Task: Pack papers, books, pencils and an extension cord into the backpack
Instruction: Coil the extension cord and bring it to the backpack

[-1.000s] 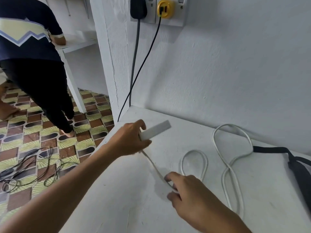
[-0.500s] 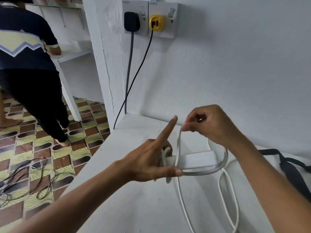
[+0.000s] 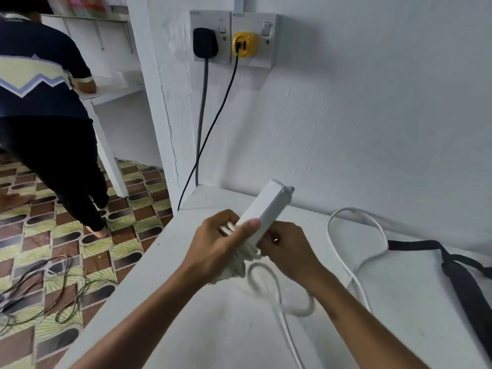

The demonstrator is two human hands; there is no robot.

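The white extension cord's socket block (image 3: 269, 209) is tilted up over the white table (image 3: 213, 328), and my left hand (image 3: 218, 243) grips its lower end together with several wound turns of its cable. My right hand (image 3: 287, 249) sits just right of the block, fingers closed on the white cable (image 3: 356, 272), which loops blurred below both hands and trails right across the table. A black backpack strap (image 3: 458, 275) lies at the right edge; the backpack's body is out of frame.
A wall socket panel (image 3: 234, 38) above the table holds a black plug and a yellow adapter, with dark cords hanging to the table's left corner. Another person (image 3: 45, 102) stands at left on the patterned floor, where loose dark wires (image 3: 40, 288) lie.
The block has swung up from lying level to tilted. More cable turns are wound round its lower end. My right hand dropped from above the block to beside it.
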